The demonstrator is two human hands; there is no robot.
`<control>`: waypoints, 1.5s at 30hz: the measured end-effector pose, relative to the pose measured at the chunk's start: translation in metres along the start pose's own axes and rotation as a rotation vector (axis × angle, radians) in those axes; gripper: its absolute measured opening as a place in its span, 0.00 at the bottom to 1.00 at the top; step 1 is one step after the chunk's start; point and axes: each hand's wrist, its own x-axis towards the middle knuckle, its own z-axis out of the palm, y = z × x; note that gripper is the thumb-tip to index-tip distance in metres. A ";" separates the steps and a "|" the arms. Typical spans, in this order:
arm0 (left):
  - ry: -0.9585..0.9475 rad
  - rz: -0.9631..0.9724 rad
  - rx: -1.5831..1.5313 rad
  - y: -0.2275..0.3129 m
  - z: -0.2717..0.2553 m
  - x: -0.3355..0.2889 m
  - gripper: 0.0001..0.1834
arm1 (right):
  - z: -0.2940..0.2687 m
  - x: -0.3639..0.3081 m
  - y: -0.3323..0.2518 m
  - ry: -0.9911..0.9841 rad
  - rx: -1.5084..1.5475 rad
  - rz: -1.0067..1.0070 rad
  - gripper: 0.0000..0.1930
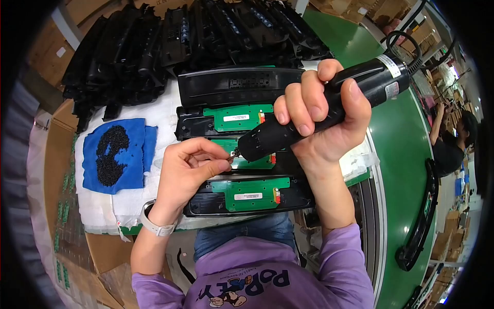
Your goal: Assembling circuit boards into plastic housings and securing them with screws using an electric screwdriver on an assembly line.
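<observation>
My right hand [329, 110] is wrapped round a black corded electric screwdriver [363, 82], tilted with its nose down to the left. At its tip, the thumb and forefinger of my left hand [188, 167] pinch together; whatever small piece they hold there is too small to name. Just beneath lies a black plastic panel with a green circuit board [252, 164], partly covered by the hands and tool. A similar panel with a green board [252, 194] lies nearer me, and another green board [236, 118] sits in a panel farther off.
Small black screws [110, 149] are heaped on a blue cloth [136, 177] at the left. Beyond the boards lies a bare black panel [221, 85], with many black housings [206, 36] piled behind. A green surface [393, 206] runs along the right; a person [455, 141] is there.
</observation>
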 end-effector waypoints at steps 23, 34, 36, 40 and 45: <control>0.684 -0.075 1.676 0.008 -0.173 -0.059 0.08 | -0.028 0.003 -0.038 0.003 -0.671 0.144 0.11; 0.826 0.152 1.548 0.002 -0.159 -0.049 0.08 | -0.024 0.003 -0.037 0.002 -0.713 0.133 0.11; 0.827 0.163 1.551 0.000 -0.159 -0.048 0.08 | -0.023 0.004 -0.036 0.002 -0.722 0.138 0.11; 0.881 0.231 1.545 0.000 -0.154 -0.042 0.08 | -0.020 0.005 -0.032 -0.018 -0.775 0.153 0.10; 0.762 0.245 1.141 0.003 -0.138 -0.026 0.07 | -0.019 0.006 -0.025 -0.033 -0.768 0.208 0.11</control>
